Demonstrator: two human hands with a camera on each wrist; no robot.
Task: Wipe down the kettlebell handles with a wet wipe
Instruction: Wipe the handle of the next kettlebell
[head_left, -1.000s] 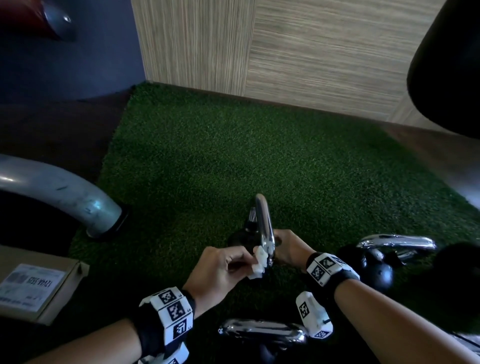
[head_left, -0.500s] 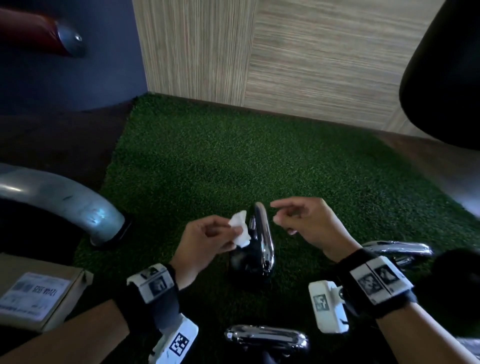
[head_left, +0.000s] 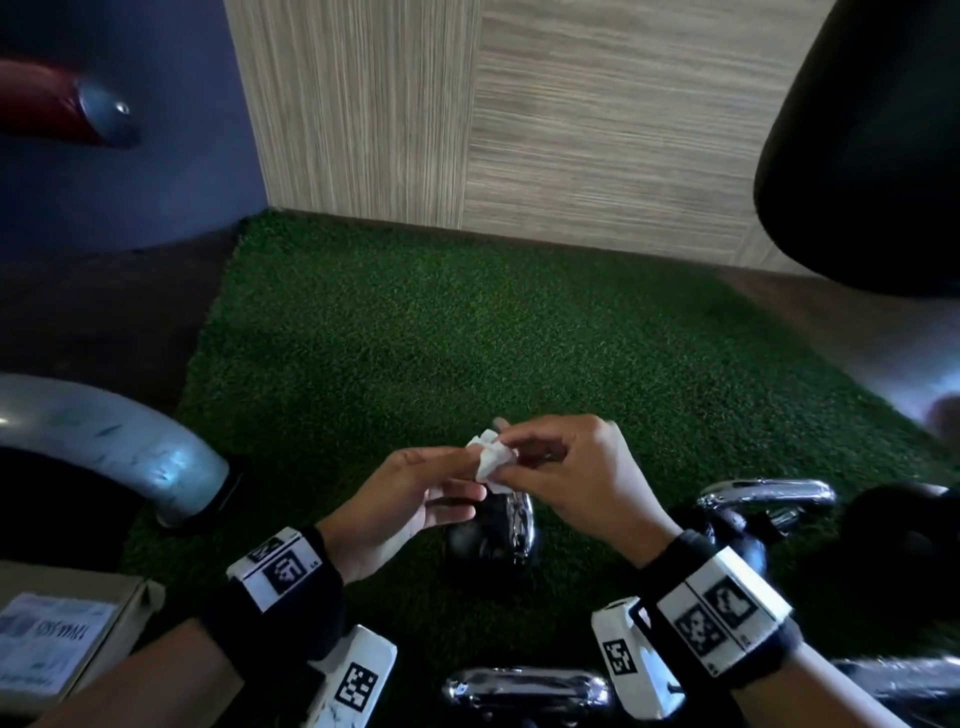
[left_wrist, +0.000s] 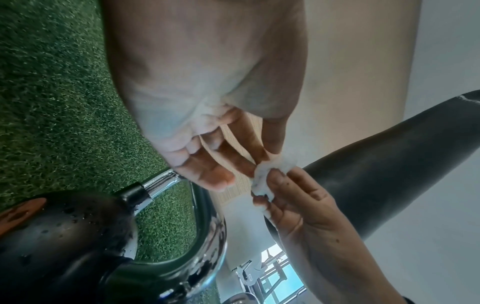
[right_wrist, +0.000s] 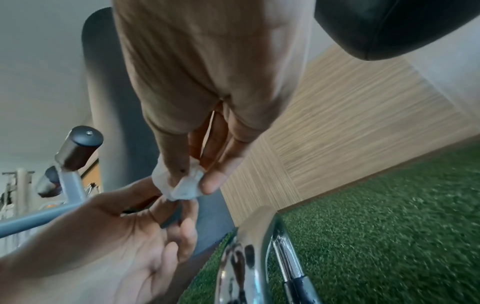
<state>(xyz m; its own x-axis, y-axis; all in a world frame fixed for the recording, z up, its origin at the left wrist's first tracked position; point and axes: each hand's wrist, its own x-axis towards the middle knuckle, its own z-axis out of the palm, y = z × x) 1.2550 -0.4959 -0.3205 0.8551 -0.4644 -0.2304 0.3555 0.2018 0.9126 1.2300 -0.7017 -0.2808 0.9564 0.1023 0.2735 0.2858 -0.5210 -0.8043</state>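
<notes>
Pinching one crumpled wet wipe between left hand and right hand, above chrome kettlebell handle, box label unreadable.

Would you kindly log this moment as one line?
left hand: pinches wet wipe | right hand: pinches wet wipe | kettlebell handle: untouched

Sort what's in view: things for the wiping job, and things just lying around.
Job: crumpled white wet wipe, pinched by both hands; three black kettlebells with chrome handles.
Lying about: brown cardboard box, grey metal tube.
</notes>
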